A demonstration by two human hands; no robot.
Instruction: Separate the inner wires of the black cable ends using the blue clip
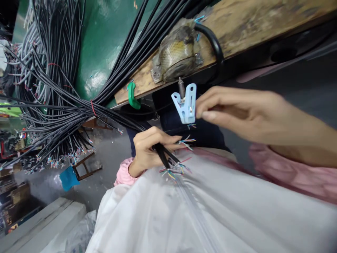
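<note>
My left hand (149, 147) is wrapped round a bunch of black cables (162, 156), whose stripped ends fan out in thin coloured wires (172, 171) toward my lap. My right hand (237, 112) has thumb and fingertips pressed together right beside a light blue clothes peg (190, 105). Whether they touch the peg, or hold something small, cannot be made out. The peg sits by a thin metal tip (181, 86) that sticks out below a tape-wrapped, yellowish device (179, 52) on the bench edge. A few coloured wire ends (192, 125) show just under the peg.
Long black cables, bound by a red tie (93, 108), run across the green bench top (97, 45). Bundles of grey cables (39, 66) lie at the left. A green clamp-like piece (133, 95) hangs on the wooden edge (252, 28). Below stands a blue-topped stool (68, 178).
</note>
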